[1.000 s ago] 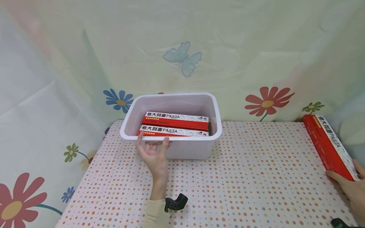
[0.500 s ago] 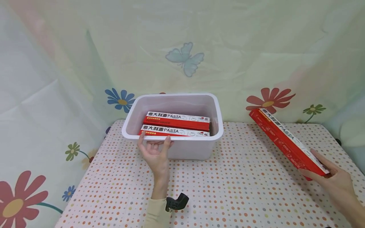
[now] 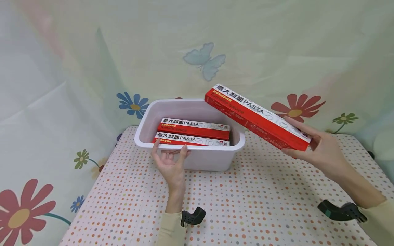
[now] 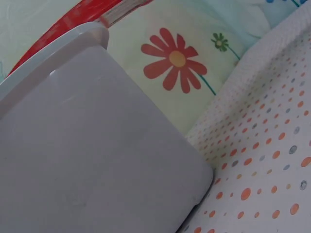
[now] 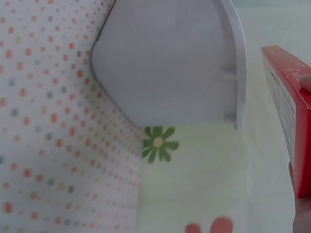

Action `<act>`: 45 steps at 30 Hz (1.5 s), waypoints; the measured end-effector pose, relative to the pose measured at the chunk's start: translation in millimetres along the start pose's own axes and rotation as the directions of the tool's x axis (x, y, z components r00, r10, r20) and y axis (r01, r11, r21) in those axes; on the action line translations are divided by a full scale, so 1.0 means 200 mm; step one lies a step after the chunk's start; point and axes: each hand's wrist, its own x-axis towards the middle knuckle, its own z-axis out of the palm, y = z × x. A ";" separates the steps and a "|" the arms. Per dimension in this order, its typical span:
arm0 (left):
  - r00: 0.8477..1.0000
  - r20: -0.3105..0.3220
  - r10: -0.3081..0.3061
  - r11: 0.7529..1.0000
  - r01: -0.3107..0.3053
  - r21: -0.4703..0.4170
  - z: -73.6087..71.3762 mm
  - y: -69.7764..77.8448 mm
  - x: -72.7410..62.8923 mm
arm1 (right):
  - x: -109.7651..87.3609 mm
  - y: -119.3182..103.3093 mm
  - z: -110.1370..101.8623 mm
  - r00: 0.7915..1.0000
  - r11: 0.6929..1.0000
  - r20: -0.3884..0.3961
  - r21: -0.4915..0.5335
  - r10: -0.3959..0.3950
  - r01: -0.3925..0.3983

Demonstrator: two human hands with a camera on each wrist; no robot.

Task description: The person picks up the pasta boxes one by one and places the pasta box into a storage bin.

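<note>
My right hand (image 3: 327, 153) grips one end of a red and white pasta box (image 3: 255, 116), thumb on the near side and fingers on the far side. The box slants in the air, its free end over the right back corner of a white plastic tub (image 3: 209, 160). Two similar pasta boxes, a rear one (image 3: 200, 132) and a front one (image 3: 197, 140), lie side by side inside the tub. At the tub's front rim, my left hand (image 3: 170, 167) holds on with its fingers bent under the lip. The right wrist view catches the held box's edge (image 5: 286, 87) beside the tub (image 5: 170, 63).
A dotted cloth (image 3: 246, 205) covers the table under the tub. Behind stands a hanging curtain (image 3: 138, 51) printed with flowers and a butterfly. Each forearm wears a black wrist camera, one on the left (image 3: 193, 216) and one on the right (image 3: 340, 210).
My right hand has lifted the pasta box from the table's far right and carried it left and up to the tub. The left hand has stayed on the rim.
</note>
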 end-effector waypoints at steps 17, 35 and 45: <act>0.999 -0.020 -0.038 0.999 0.038 -0.018 0.01 -0.02 -0.06 | 0.48 -0.32 0.37 0.873 0.997 0.482 0.010 -0.070 0.075; 1.000 0.007 -0.008 1.000 0.008 0.023 0.00 -0.01 -0.03 | 0.65 -0.32 0.58 0.821 0.992 0.558 0.041 -0.120 0.117; 1.000 -0.002 -0.001 1.000 0.001 0.026 -0.02 -0.02 -0.01 | 0.67 -0.33 0.60 0.811 0.991 0.569 0.061 -0.135 0.121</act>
